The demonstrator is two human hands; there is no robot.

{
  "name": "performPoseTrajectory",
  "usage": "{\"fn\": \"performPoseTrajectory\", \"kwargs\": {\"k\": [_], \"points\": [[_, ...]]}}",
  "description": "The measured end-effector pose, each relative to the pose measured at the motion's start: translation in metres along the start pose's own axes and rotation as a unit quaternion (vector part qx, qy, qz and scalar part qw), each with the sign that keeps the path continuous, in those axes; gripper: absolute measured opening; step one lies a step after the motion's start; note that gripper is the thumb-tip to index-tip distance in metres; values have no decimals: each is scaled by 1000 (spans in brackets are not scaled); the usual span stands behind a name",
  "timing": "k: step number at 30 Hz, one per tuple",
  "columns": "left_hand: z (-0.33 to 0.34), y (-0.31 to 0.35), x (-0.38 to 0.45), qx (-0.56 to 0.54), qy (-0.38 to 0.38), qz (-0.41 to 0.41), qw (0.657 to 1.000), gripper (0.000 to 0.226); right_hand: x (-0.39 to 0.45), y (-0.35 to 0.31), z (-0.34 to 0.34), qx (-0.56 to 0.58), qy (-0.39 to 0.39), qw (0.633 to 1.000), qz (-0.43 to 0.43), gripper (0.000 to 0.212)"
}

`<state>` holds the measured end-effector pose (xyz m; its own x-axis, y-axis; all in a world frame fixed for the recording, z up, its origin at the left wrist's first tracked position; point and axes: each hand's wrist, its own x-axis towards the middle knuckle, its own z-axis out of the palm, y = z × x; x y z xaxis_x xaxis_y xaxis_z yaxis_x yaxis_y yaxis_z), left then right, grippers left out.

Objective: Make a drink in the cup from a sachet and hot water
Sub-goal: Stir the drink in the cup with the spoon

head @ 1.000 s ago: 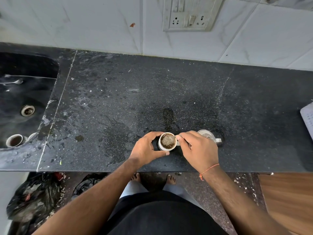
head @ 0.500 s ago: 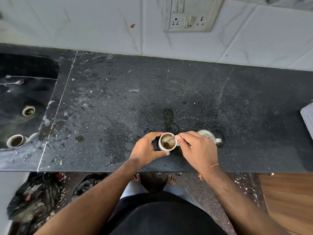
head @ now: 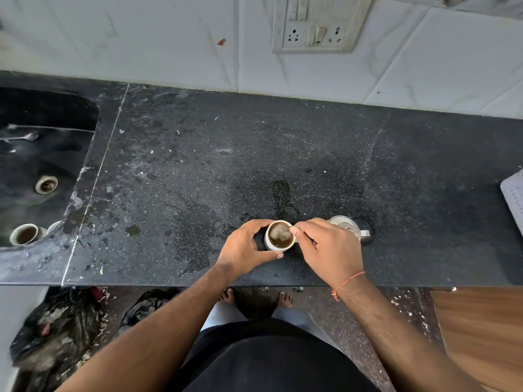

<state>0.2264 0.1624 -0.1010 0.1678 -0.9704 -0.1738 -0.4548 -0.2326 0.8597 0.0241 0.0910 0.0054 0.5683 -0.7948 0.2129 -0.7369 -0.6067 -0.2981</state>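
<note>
Countertop [head: 283, 154], cup [head: 271, 244] of brown drink [head: 283, 241]

The right hand [head: 328, 247] pinches something thin at the rim of the cup [head: 279, 235], too small and blurred to name. Behind that hand a glass vessel [head: 345, 225] shows only partly (its near side is covered by the knuckles). The left hand [head: 246, 249] hides the cup's left wall. A pale object [head: 513, 198] is cut off by the right edge. In the sink [head: 65, 154], a second cup [head: 24, 234] has another rim beside it, mostly hidden.
</note>
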Motion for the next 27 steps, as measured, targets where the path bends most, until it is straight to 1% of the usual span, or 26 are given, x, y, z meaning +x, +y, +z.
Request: {"fn": "performPoseTrajectory", "kwargs": {"k": [5, 9, 13, 17, 20, 24, 27], "points": [[1, -1, 1, -5, -2, -4, 1000, 75, -1, 8, -7, -41, 10, 999, 3, 22], [1, -2, 1, 2, -3, -3, 1000, 75, -7, 5, -7, 6, -14, 1000, 10, 22], [1, -2, 1, 0, -3, -4, 1000, 75, -6, 0, -1, 25, 3, 1000, 5, 20], [1, -2, 1, -1, -3, -4, 1000, 75, -2, 3, 0, -8, 25, 1000, 6, 21], [1, -2, 1, 2, -4, -6, 1000, 75, -2, 10, -3, -45, 25, 999, 1, 19], [0, -1, 1, 6, -2, -3, 1000, 75, -6, 9, -4, -2, -3, 1000, -8, 20], [0, 0, 1, 2, -2, 2, 1000, 75, -6, 5, 0, 22, -7, 1000, -13, 14]]}}
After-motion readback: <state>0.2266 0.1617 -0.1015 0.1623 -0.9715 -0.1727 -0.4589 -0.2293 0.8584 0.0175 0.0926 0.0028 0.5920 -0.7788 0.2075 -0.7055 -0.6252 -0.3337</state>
